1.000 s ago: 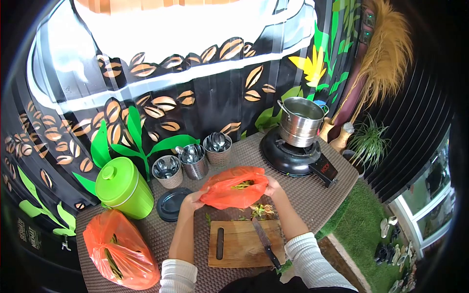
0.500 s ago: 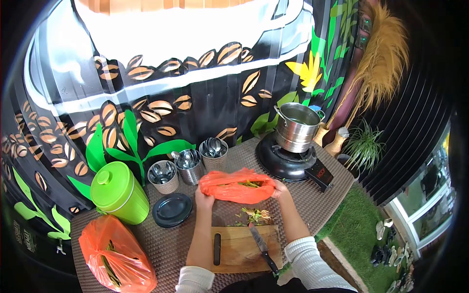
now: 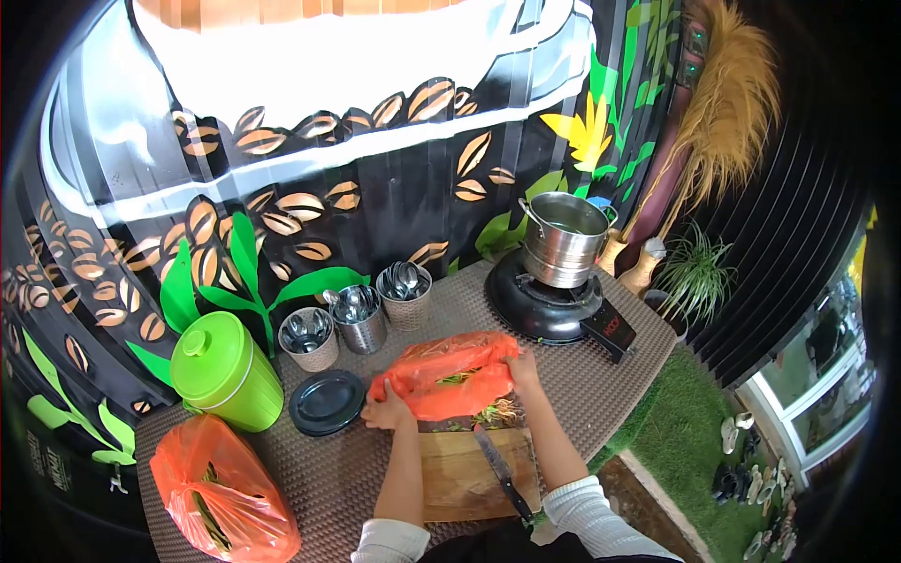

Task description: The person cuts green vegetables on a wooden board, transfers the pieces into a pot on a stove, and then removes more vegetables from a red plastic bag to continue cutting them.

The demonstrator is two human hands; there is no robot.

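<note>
An orange plastic bag [image 3: 450,375] with green stems inside lies between my two hands, behind the cutting board. My left hand [image 3: 387,411] grips its left end, and my right hand [image 3: 523,368] holds its right end. Just below the bag's right part is a small pile of cut stems with pale roots [image 3: 499,411]. On the wooden cutting board [image 3: 455,479] rests a knife [image 3: 502,469], its blade tip toward the pile and its black handle near the front edge. My left forearm covers the left part of the board.
A second orange bag [image 3: 225,493], green lidded container [image 3: 228,371] and dark plates [image 3: 327,402] stand left. Cutlery holders [image 3: 359,321] line the back beside the wall. A steel pot [image 3: 565,239] sits on a black stove [image 3: 544,305] at the back right.
The bag has come lower and toward the left, its opening now showing more of the stems. My left hand has moved down to its lower left end; my right hand has shifted slightly left.
</note>
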